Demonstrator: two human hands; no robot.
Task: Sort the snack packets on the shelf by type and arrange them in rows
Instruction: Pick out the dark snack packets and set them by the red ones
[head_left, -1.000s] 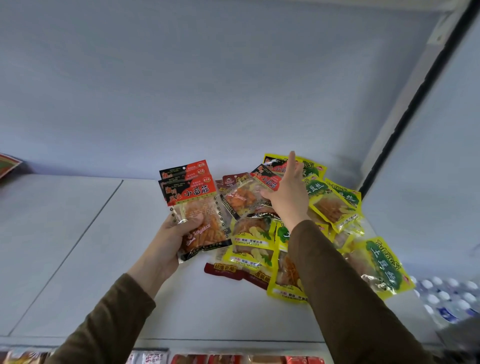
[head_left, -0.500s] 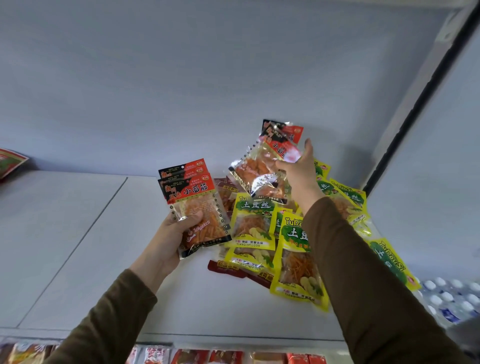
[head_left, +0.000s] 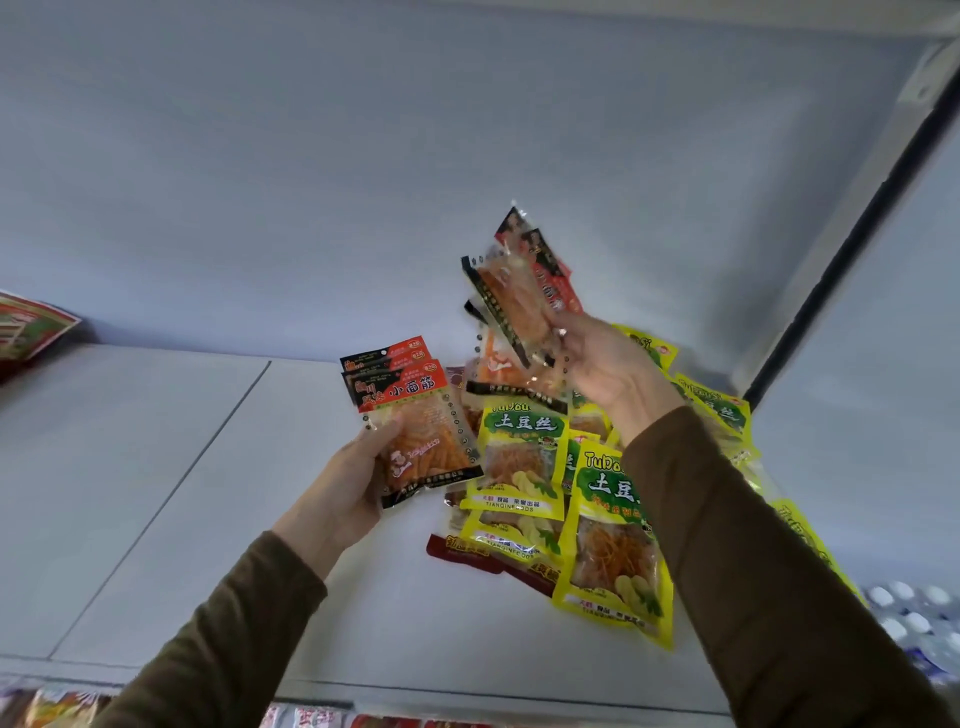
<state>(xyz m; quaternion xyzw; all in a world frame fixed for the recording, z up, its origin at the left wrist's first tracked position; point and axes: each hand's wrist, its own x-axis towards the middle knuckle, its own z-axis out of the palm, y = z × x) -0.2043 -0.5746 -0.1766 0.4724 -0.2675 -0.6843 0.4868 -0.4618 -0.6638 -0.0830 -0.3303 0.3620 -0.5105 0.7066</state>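
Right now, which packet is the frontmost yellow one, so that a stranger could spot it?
Start at the white shelf, then go to the snack pile at its right. The frontmost yellow packet lies by the right sleeve, nearest the shelf's front edge, and shows its whole clear window of orange shreds.

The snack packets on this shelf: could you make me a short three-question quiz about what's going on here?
1. True or false: both hands hold red packets.
2. Which packets lie heaped on the shelf? A) yellow-green B) blue
3. Fill in: the right hand's packets are held ___ the heap.

Key:
1. True: left hand grips red packets; right hand grips raised red packets.
2. A, yellow-green packets.
3. above
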